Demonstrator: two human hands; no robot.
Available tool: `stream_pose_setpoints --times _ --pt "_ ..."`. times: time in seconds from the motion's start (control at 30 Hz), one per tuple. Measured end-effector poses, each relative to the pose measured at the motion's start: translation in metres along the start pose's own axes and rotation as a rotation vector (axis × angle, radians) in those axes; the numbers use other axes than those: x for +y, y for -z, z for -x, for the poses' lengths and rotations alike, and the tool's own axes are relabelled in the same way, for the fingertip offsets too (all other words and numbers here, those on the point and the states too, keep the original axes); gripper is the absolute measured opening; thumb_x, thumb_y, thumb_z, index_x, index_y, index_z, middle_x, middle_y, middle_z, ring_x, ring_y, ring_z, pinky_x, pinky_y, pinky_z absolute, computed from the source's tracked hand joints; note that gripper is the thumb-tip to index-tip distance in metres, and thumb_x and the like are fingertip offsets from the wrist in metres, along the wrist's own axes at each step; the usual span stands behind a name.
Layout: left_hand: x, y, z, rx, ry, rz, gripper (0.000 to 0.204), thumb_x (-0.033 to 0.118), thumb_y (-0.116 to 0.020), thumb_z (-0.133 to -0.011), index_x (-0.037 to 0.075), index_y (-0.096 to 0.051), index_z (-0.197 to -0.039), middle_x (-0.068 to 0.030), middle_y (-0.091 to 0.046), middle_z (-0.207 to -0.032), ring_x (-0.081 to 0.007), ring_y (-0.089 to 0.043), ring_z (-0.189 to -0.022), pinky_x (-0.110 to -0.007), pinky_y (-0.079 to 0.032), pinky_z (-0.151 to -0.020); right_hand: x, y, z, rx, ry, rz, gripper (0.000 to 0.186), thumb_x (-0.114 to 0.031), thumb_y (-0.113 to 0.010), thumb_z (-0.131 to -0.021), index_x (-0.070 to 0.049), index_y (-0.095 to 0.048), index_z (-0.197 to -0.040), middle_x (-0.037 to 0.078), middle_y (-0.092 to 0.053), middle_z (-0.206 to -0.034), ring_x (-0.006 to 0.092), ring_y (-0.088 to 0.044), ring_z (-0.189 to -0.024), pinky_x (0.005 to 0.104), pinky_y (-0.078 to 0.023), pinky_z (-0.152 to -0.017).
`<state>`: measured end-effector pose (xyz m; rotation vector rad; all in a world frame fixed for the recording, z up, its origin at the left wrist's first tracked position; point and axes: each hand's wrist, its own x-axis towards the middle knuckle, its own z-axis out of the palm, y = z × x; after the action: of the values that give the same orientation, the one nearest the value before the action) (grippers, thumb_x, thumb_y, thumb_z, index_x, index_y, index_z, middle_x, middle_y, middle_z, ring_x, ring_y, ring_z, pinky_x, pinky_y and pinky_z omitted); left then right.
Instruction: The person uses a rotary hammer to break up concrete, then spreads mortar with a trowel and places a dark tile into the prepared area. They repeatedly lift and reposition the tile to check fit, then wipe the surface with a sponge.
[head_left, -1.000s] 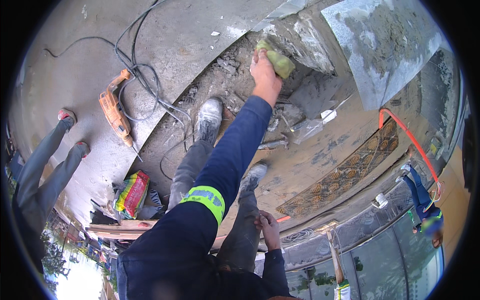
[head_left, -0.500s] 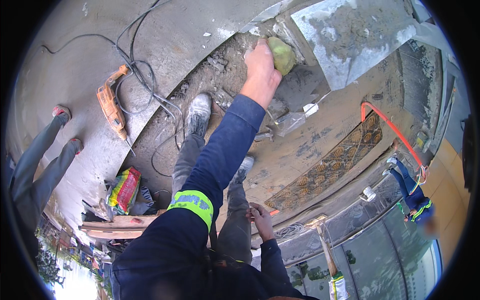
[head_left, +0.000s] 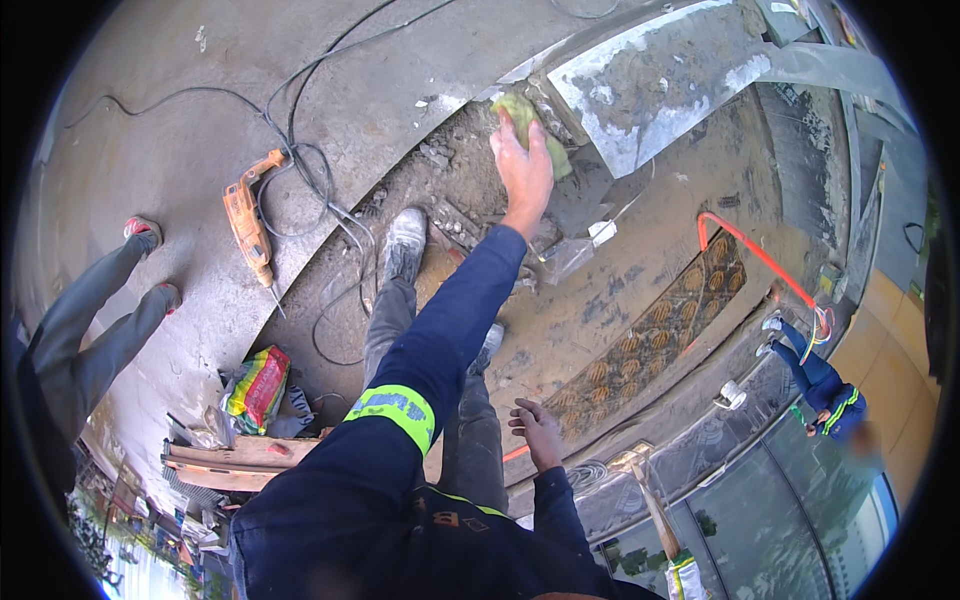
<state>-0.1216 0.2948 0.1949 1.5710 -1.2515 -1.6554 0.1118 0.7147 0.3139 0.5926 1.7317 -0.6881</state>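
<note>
My left hand [head_left: 523, 170] reaches far forward, its fingers spread over a dirty yellow-green sponge [head_left: 557, 157] and gripping it. The sponge is over the rubble-strewn strip, beside the grey-smeared pale slab [head_left: 650, 90]; whether it touches the ground I cannot tell. Nearer my body, my right hand [head_left: 541, 436] hangs low beside my leg. Its fingers are loosely bent and apart, with nothing in them. My dusty shoe [head_left: 405, 240] stands in the strip of broken ground.
An orange power drill [head_left: 247, 220] lies on the concrete at left, near a tangled black cable [head_left: 318, 180]. A colourful sack [head_left: 257, 390] lies by wooden boards [head_left: 235, 462]. One person's legs [head_left: 90, 300] are at left; another person [head_left: 825, 385] stands at right beyond an orange pipe [head_left: 765, 258].
The sponge has shifted slightly left and looks flatter, my left fingers now spread over it. My right hand has moved a little right, its fingers looser. The whole view has shifted slightly.
</note>
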Motion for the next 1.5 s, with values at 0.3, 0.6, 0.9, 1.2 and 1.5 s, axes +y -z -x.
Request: stream_pose_setpoints --times 0.3,0.6,0.9,1.2,1.5 --pt "-0.091 0.026 0.004 -0.09 0.159 0.059 0.063 0.017 -0.061 -0.107 0.0 -0.043 -0.164 -0.0256 -0.062 -0.134 -0.0335 -0.068 -0.115 -0.045 -0.056 -0.1 0.001 -0.056 -0.018 -0.057 -0.032 -0.03 0.034 -0.016 -0.057 -0.11 -0.002 -0.068 -0.139 0.008 -0.076 -0.111 0.0141 -0.073 -0.089 0.0282 -0.059 -0.076" --pt "-0.135 -0.001 -0.169 -0.209 0.44 0.466 0.024 0.011 -0.057 -0.106 -0.005 -0.068 -0.121 -0.0114 -0.072 -0.106 -0.0217 -0.071 -0.091 -0.039 -0.06 -0.082 0.016 -0.108 -0.026 -0.019 -0.132 -0.26 0.035 -0.016 -0.056 -0.111 -0.001 -0.066 -0.141 0.008 -0.075 -0.11 0.0142 -0.073 -0.09 0.0287 -0.059 -0.079" --pt "-0.041 0.005 -0.063 -0.15 0.317 0.441 0.055 0.018 -0.056 -0.109 -0.009 -0.046 -0.156 -0.0213 -0.069 -0.131 -0.0279 -0.071 -0.115 -0.041 -0.059 -0.1 0.017 -0.125 -0.008 -0.019 -0.195 -0.309 0.032 -0.016 -0.056 -0.111 -0.003 -0.069 -0.138 0.006 -0.075 -0.108 0.0124 -0.073 -0.089 0.0269 -0.059 -0.078" --pt "-0.109 0.009 0.009 -0.14 0.34 0.189 0.057 0.02 -0.057 -0.106 -0.012 -0.05 -0.152 -0.0224 -0.072 -0.122 -0.0275 -0.073 -0.104 -0.038 -0.059 -0.092 0.016 -0.135 -0.026 -0.029 -0.136 -0.316 0.03 -0.013 -0.057 -0.111 -0.002 -0.07 -0.135 0.004 -0.076 -0.103 0.0101 -0.072 -0.085 0.0257 -0.058 -0.075" --pt "-0.305 -0.068 -0.194 -0.313 0.62 0.52 0.031 0.017 -0.048 -0.105 0.003 -0.058 -0.132 -0.0164 -0.069 -0.125 -0.0423 -0.071 -0.112 -0.063 -0.059 -0.093 0.041 -0.122 -0.137 -0.03 0.0 -0.353 0.03 -0.013 -0.057 -0.11 0.0 -0.069 -0.134 0.004 -0.075 -0.102 0.0108 -0.071 -0.086 0.0259 -0.058 -0.078"
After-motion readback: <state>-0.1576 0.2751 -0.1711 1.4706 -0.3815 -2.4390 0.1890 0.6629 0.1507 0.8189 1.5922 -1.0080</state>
